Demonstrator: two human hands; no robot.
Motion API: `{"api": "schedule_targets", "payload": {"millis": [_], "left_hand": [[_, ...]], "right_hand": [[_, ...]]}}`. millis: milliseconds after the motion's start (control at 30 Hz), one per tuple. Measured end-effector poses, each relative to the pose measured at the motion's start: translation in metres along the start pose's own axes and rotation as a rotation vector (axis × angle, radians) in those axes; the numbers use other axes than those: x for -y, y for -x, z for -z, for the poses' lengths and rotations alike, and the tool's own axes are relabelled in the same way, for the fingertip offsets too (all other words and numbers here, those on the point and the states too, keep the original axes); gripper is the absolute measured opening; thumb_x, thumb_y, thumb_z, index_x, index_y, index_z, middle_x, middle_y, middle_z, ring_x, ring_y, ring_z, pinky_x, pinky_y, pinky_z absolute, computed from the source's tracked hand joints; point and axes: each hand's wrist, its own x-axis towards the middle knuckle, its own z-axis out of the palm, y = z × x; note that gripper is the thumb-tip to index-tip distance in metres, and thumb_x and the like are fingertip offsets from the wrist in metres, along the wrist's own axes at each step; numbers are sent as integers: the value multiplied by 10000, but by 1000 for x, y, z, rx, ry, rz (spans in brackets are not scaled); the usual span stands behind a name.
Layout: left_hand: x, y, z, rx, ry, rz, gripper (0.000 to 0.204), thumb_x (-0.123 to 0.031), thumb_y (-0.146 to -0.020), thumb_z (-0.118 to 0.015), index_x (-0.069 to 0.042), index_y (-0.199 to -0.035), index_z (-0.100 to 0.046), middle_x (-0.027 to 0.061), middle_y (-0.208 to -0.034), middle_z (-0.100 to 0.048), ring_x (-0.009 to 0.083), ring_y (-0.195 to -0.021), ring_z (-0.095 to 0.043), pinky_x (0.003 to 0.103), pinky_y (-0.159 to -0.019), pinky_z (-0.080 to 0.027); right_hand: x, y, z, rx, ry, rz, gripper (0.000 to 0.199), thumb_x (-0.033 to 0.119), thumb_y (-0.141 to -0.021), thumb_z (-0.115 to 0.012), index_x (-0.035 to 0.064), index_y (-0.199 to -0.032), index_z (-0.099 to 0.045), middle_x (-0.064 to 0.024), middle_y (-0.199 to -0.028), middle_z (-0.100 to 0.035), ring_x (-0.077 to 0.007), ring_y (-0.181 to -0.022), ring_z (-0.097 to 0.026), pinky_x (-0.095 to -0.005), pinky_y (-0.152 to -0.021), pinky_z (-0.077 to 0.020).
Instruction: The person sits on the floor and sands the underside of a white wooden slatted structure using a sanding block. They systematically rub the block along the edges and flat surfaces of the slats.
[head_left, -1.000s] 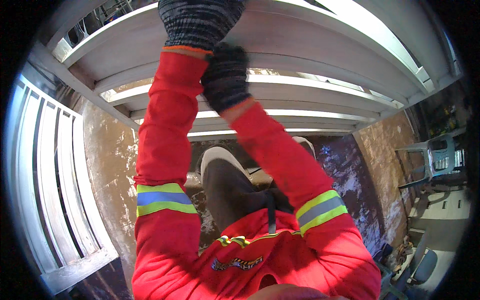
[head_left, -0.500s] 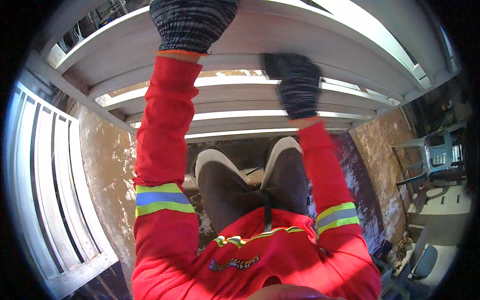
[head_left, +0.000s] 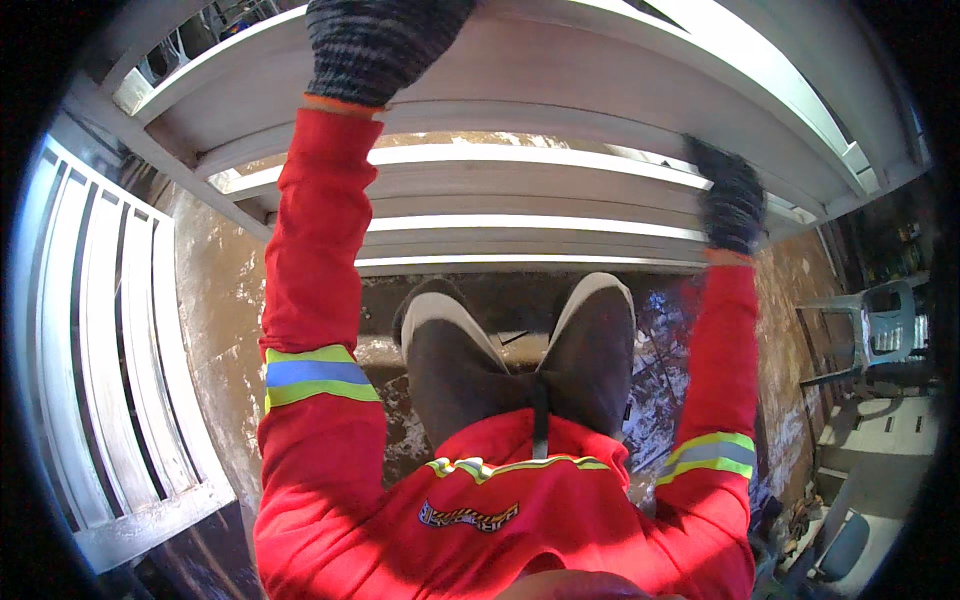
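Note:
A large white slatted wooden panel point(head_left: 560, 70) spans the top of the view in front of me, tilted over my knees. My left hand point(head_left: 385, 45), in a dark grey knitted glove with an orange cuff, is at its upper board; the fingers run past the picture's top edge. My right hand point(head_left: 733, 195), gloved alike, is against the lower edge of the wide board, near the panel's right end. Its fingers are dark and blurred, so whether anything lies under them is hidden.
Another white slatted panel point(head_left: 110, 350) stands close on my left. To the right are a grey plastic chair point(head_left: 885, 325) and a pale cabinet-like piece point(head_left: 880, 430). The brown floor point(head_left: 215, 300) is blotched with white. My bent knees point(head_left: 445, 320) are under the panel.
My right hand has slid to the right along the board, from near the middle toward the right end. The left hand stays at the upper board, and the view has shifted slightly.

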Motion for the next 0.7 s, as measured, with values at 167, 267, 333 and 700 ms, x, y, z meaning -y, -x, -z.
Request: {"api": "schedule_targets", "payload": {"millis": [167,267,333,700], "left_hand": [[65,84,8,-461,308,79,229,-141,-926,-470,-82,-1046,-656,105,-917,-673,267,-805,-646,344,-731,-512],[104,144,62,-99,-311,591,304,-278,-929,-488,-42,-1043,-643,151,-998,-658,308,-908,-623,398,-864,-472],[165,195,58,49,-548,570,356,-324,-899,-532,-24,-1071,-621,186,-1045,-629,338,-1004,-576,439,-908,-435],[-154,123,-85,84,-166,258,594,-358,-774,-658,-69,-1266,-494,167,-1258,-493,345,-1237,-411,506,-1083,-256]], "right_hand": [[-197,196,39,194,-84,-442,324,122,-806,-499,46,-1085,-646,-199,-1017,-633,-357,-941,-601,-440,-834,-464],[-223,366,21,453,-1,-1186,583,520,-891,-501,0,-1127,-619,-181,-1067,-659,-313,-964,-612,-401,-834,-448],[-206,464,15,568,-148,-1012,431,339,-901,-507,2,-1152,-601,-216,-1105,-631,-345,-1026,-597,-426,-873,-451],[-39,636,-7,1430,-139,-970,502,452,-933,-364,91,-1202,-586,-202,-1129,-620,-357,-1065,-576,-449,-905,-439]]}}
